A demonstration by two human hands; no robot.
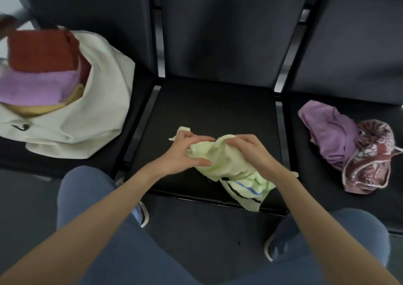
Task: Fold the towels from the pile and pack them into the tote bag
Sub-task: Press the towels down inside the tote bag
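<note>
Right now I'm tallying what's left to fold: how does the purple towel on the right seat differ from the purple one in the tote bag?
The purple towel on the right seat lies crumpled and loose; the purple towel in the tote bag is folded flat. The seat one rests against a patterned maroon towel; the bagged one is stacked under a red towel. Both are a similar lilac.

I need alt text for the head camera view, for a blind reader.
Both hands, left hand and right hand, grip a crumpled pale green towel on a black seat. A white tote bag holds folded towels; two unfolded towels wait.
</note>
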